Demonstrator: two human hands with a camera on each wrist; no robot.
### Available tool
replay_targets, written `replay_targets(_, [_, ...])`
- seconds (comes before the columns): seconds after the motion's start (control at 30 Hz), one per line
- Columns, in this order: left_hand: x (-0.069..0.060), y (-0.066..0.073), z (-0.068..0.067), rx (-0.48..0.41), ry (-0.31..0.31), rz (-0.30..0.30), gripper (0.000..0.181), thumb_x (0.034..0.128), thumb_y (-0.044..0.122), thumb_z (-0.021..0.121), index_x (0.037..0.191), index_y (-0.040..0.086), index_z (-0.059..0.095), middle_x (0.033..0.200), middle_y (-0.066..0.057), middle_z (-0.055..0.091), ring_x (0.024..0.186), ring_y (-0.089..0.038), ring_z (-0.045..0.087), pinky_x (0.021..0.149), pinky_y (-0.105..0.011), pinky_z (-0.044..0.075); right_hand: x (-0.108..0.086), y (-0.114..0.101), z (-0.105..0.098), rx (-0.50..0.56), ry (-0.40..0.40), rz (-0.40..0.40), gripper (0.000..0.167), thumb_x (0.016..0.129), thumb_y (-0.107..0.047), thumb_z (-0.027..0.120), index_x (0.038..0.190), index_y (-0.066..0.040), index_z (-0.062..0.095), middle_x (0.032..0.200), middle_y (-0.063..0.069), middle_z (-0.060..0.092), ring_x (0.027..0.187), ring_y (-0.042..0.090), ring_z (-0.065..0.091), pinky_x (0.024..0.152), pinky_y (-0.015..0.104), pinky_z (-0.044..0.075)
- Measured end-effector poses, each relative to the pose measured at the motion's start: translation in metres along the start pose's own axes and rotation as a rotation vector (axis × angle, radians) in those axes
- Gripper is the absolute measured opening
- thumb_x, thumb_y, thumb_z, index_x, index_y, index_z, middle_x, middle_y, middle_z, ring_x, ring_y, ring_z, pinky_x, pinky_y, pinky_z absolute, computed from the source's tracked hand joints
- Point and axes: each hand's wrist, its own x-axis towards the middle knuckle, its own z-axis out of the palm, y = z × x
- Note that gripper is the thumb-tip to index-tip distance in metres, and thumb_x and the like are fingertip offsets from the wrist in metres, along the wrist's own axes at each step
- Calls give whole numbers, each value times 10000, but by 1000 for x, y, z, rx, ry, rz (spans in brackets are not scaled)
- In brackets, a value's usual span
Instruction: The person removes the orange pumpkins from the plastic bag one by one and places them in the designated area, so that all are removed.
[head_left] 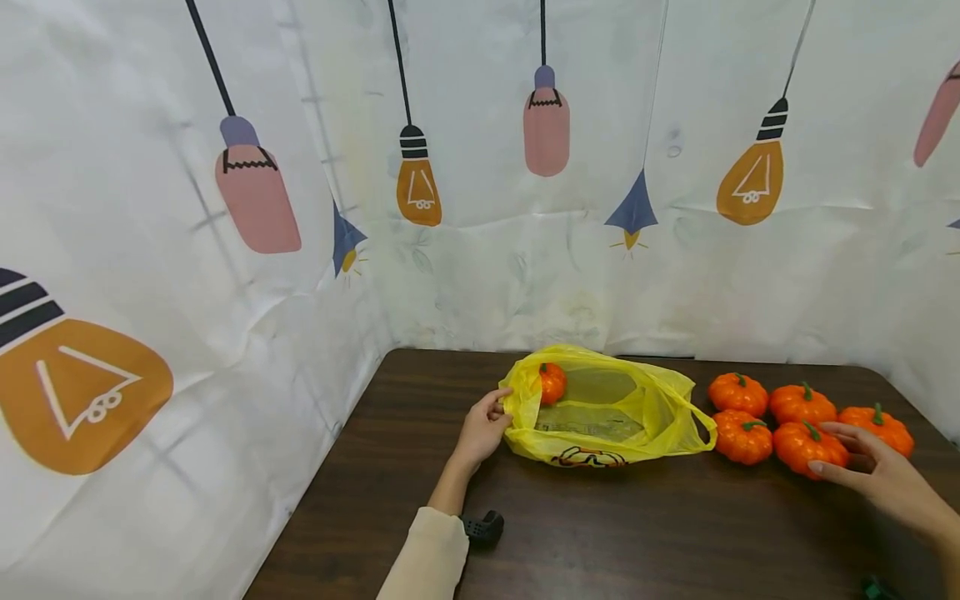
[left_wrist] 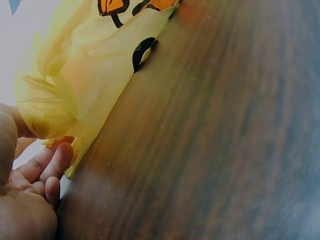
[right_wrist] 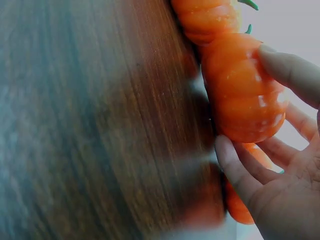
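A yellow plastic bag (head_left: 660, 417) lies on its side, its mouth facing me, with one small orange pumpkin (head_left: 552, 383) inside at the left. My left hand (head_left: 482, 427) pinches the bag's left edge; in the left wrist view its fingers (left_wrist: 61, 157) are curled at the gathered plastic. On the right, my right hand (head_left: 873, 467) holds the front pumpkin (head_left: 806, 450), thumb on one side and fingers on the other. The right wrist view shows this pumpkin (right_wrist: 240, 95) close up, still beside its neighbours.
Several more orange pumpkins with green stems, such as the back left one (head_left: 737, 393) and the far right one (head_left: 881, 429), stand clustered right of the bag. Everything is on a dark brown table (head_left: 600, 533). A printed curtain (head_left: 487, 283) hangs behind and to the left.
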Motion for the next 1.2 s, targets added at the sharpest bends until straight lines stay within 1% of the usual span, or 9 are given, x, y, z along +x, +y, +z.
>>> replay_targets(0.13, [9, -15, 5, 24, 21, -12, 462, 1002, -5, 564, 1457, 73, 555, 1110, -212, 565, 819, -176, 455, 658, -232, 406, 2, 2, 1, -2, 3, -11, 889, 1021, -432, 607, 1597, 68, 150, 1558, 454, 144, 1198, 652, 383, 809, 590, 507])
replay_targets(0.3, [16, -30, 7, 52, 46, -22, 460, 999, 2, 572, 1450, 93, 567, 1115, -208, 585, 826, -177, 469, 664, -236, 419, 4, 5, 2, 6, -11, -3, 893, 1027, -439, 594, 1598, 67, 130, 1549, 465, 131, 1201, 673, 352, 816, 636, 488])
replay_targets(0.33, [16, -29, 7, 52, 47, -24, 460, 999, -2, 570, 1449, 89, 567, 1115, -217, 585, 822, -180, 468, 662, -239, 417, 5, 5, 2, 8, -13, -3, 892, 1027, -439, 593, 1597, 67, 132, 1546, 465, 132, 1200, 674, 349, 816, 635, 488])
replay_targets(0.5, [4, -6, 3, 11, 26, -4, 457, 991, -22, 567, 1444, 37, 560, 1116, -273, 579, 809, -184, 475, 653, -236, 419, 6, 7, 1, 22, -25, -3, 862, 1026, -432, 598, 1592, 44, 155, 1532, 463, 135, 1194, 662, 351, 797, 580, 504])
replay_targets(0.57, [1, 0, 1, 1, 12, 0, 458, 988, -31, 565, 1444, 20, 555, 1116, -289, 575, 804, -188, 478, 650, -232, 422, 5, 7, 1, 28, -25, -7, 838, 1023, -421, 608, 1584, 30, 178, 1525, 463, 141, 1188, 656, 359, 787, 551, 514])
replay_targets(0.77, [16, -27, 3, 25, 8, -9, 468, 1004, 14, 575, 1465, 90, 552, 1136, -253, 586, 800, -170, 468, 640, -235, 417, 3, 7, 4, 51, -38, -1, 818, 1020, -411, 617, 1580, 0, 183, 1527, 466, 114, 1186, 657, 350, 769, 527, 521])
replay_targets(0.83, [18, -32, 3, 24, 14, -6, 467, 1006, 37, 588, 1464, 120, 558, 1131, -221, 589, 802, -159, 470, 639, -238, 419, 4, 8, 4, 56, -43, 1, 818, 1022, -411, 614, 1581, -3, 178, 1529, 467, 108, 1188, 655, 348, 771, 525, 516])
replay_targets(1.0, [17, -35, 2, 20, 10, -5, 462, 1001, 62, 607, 1449, 173, 579, 1094, -150, 595, 791, -155, 483, 644, -249, 437, 6, 11, 4, 47, -36, -6, 816, 1017, -408, 622, 1568, 11, 191, 1528, 454, 136, 1189, 621, 364, 784, 522, 499])
replay_targets(1.2, [17, -35, 2, 30, 7, -18, 462, 998, 68, 606, 1439, 202, 590, 1079, -115, 607, 802, -149, 509, 653, -246, 455, 6, 12, 6, 33, -25, -16, 812, 1011, -400, 636, 1541, 42, 208, 1520, 451, 155, 1186, 615, 368, 795, 542, 486])
